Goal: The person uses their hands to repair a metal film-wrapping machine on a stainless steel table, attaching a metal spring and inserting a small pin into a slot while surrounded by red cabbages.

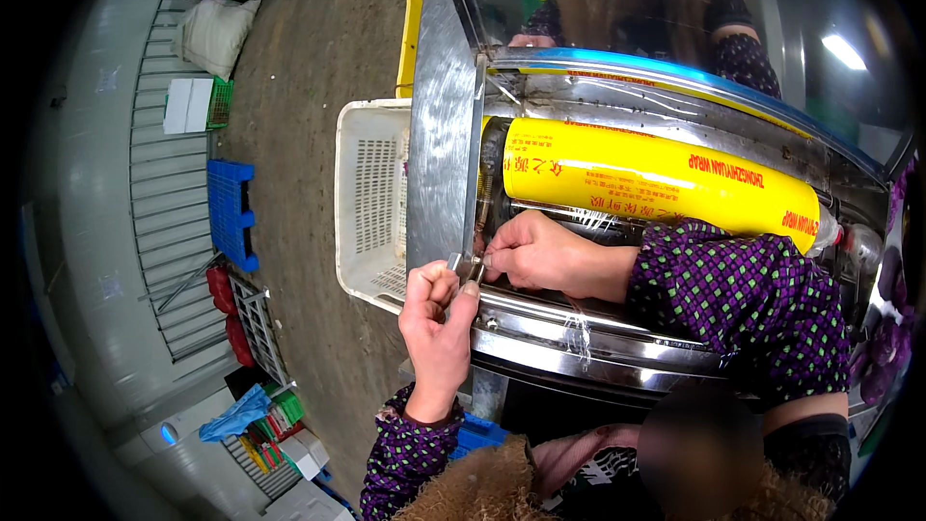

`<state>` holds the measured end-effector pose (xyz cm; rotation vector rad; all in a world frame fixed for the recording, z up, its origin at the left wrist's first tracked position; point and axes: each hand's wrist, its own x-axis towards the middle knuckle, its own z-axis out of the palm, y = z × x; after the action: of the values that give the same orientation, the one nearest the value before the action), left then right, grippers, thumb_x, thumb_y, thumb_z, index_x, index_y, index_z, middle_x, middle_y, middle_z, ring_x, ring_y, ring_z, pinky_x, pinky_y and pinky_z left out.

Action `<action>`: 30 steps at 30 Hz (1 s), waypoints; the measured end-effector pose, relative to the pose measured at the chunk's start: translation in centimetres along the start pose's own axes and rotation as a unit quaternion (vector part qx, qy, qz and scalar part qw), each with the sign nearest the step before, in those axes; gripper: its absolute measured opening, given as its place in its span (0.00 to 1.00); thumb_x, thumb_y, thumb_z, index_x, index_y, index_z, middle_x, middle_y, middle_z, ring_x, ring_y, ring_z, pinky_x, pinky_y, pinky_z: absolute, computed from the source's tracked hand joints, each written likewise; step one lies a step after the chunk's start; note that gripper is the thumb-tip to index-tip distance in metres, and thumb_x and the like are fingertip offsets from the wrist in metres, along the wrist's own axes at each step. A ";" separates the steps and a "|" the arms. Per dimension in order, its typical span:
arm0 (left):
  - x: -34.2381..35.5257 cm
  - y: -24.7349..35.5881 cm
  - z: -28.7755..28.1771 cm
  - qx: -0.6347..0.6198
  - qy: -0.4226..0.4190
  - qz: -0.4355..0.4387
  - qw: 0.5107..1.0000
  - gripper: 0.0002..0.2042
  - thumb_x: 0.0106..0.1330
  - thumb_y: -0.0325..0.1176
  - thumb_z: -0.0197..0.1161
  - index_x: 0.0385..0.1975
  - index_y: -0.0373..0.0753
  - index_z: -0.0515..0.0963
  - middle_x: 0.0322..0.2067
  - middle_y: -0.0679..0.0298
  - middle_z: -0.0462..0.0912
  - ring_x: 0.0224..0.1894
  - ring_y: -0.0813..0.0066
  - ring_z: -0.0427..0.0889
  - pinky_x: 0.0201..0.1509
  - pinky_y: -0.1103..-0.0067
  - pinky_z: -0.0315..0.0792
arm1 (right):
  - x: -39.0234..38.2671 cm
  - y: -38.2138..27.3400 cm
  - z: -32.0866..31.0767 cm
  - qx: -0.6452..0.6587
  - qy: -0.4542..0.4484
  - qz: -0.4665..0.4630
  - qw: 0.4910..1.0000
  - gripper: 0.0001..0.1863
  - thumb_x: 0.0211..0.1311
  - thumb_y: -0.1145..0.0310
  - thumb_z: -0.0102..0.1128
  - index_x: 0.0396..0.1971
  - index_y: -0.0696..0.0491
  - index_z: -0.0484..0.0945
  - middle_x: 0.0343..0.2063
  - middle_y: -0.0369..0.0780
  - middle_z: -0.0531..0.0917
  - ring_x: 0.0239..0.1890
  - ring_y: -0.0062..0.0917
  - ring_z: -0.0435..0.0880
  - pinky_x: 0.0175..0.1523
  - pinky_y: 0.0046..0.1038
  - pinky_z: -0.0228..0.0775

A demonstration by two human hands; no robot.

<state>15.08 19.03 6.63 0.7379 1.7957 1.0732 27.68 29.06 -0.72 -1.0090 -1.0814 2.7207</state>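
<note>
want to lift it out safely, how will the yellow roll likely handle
The yellow roll would probably roll if set down loose, given its cylindrical shape. Its glossy surface may feel slippery. It should stay fairly stiff, since it looks thick and shows no sag.

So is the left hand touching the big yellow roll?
No, the left hand is by the metal rail, apart from the yellow roll.

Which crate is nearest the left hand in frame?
The white perforated crate, left of the steel machine, right beside the left hand. The yellow crate sits farther up the picture; the green crate is over by the wall.
</note>
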 end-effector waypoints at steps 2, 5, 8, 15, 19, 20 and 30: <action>0.0 -0.1 0.2 0.003 0.001 0.009 1.000 0.08 0.61 0.19 0.59 0.37 0.35 0.70 0.26 0.75 0.66 0.28 0.91 0.61 0.32 0.90 0.58 | -0.2 -0.1 0.0 0.002 0.007 -0.015 1.000 0.09 0.61 0.73 0.55 0.26 0.63 0.78 0.12 0.33 0.71 0.13 0.13 0.63 0.18 0.19 0.51; -0.1 -0.2 0.2 0.035 -0.002 0.024 0.999 0.06 0.61 0.19 0.58 0.35 0.35 0.70 0.24 0.77 0.61 0.27 0.91 0.57 0.30 0.90 0.54 | -0.2 -0.2 0.0 0.001 0.012 -0.016 1.000 0.09 0.61 0.73 0.56 0.26 0.63 0.78 0.11 0.33 0.71 0.13 0.13 0.64 0.18 0.20 0.51; -0.1 -0.3 0.5 0.060 -0.001 0.040 0.997 0.06 0.62 0.20 0.57 0.32 0.37 0.67 0.24 0.78 0.57 0.26 0.91 0.54 0.29 0.90 0.51 | 0.3 0.2 -0.4 0.010 -0.004 -0.012 1.000 0.09 0.60 0.73 0.56 0.26 0.63 0.78 0.11 0.35 0.72 0.13 0.15 0.66 0.19 0.21 0.53; -0.4 0.1 1.3 0.053 0.001 0.039 0.998 0.07 0.63 0.19 0.56 0.32 0.39 0.66 0.24 0.77 0.56 0.27 0.91 0.53 0.29 0.90 0.49 | 0.2 0.0 -1.1 0.021 -0.020 -0.014 0.999 0.09 0.60 0.73 0.56 0.26 0.63 0.80 0.12 0.36 0.73 0.13 0.16 0.66 0.20 0.22 0.54; -0.4 0.2 1.3 0.056 -0.001 0.040 0.998 0.06 0.63 0.19 0.56 0.35 0.37 0.67 0.25 0.77 0.58 0.27 0.91 0.55 0.30 0.91 0.51 | 0.5 0.4 -1.8 0.033 -0.056 -0.015 0.998 0.09 0.59 0.73 0.57 0.26 0.63 0.79 0.14 0.36 0.74 0.14 0.17 0.66 0.20 0.22 0.54; -0.5 0.2 1.3 0.045 0.000 0.043 0.998 0.06 0.63 0.19 0.56 0.37 0.35 0.69 0.25 0.77 0.61 0.27 0.92 0.57 0.30 0.91 0.53 | 0.5 0.4 -1.9 0.035 -0.065 -0.016 0.997 0.09 0.59 0.72 0.57 0.25 0.63 0.79 0.14 0.36 0.75 0.15 0.17 0.66 0.20 0.22 0.55; -0.5 -0.2 0.9 0.000 0.002 0.037 0.999 0.07 0.63 0.19 0.56 0.39 0.34 0.71 0.26 0.77 0.66 0.27 0.93 0.59 0.30 0.92 0.55 | 0.2 0.8 -1.4 -0.076 -0.054 -0.068 0.993 0.08 0.61 0.69 0.60 0.27 0.58 0.80 0.16 0.31 0.75 0.20 0.12 0.69 0.24 0.20 0.60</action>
<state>16.11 18.82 6.41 0.8088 1.7836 1.1236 28.48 29.33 -2.06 -0.7791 -1.3405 2.6433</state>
